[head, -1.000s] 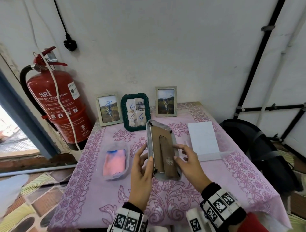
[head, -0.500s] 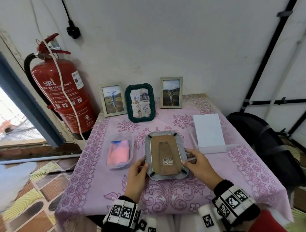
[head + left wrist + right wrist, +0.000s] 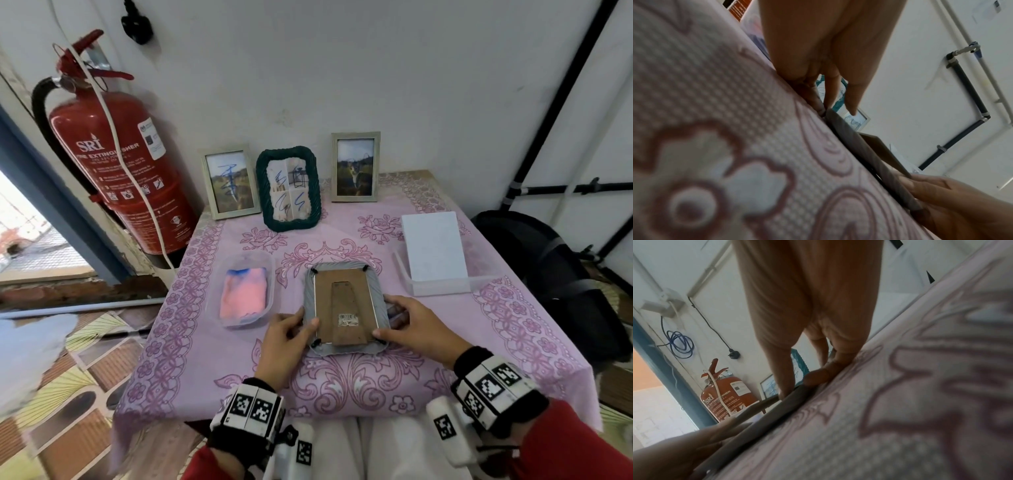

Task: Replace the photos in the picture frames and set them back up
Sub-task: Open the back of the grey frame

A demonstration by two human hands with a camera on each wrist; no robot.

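You had one frame (image 3: 346, 308) lying face down near the table's (image 3: 534, 346) front edge, its brown backing and folded stand facing up, with the black corner tabs over the backing as far as the head view showed, so I judged that it had not yet been opened. Three other frames (image 3: 288, 188) stood along the back edge, two of them holding pictures with blue scribbles; whether any counted as done, I could not tell. A white stack (image 3: 432, 250) sat in a clear tray toward the right edge and a tub (image 3: 241, 291) with something pink and blue lay toward the left edge, both untouched by you. So most of the work appeared to be left: opening the back, swapping the photo, closing it and standing it up. Your left hand (image 3: 286, 339) lay against the frame's left edge, thumb on its rim and fingertips (image 3: 823, 110) at the side, a light hold. Your right hand (image 3: 411, 325) mirrored it on the right edge, thumb on the near right corner and fingertips (image 3: 816, 378) curled against the side. The frame lay flat between both hands.
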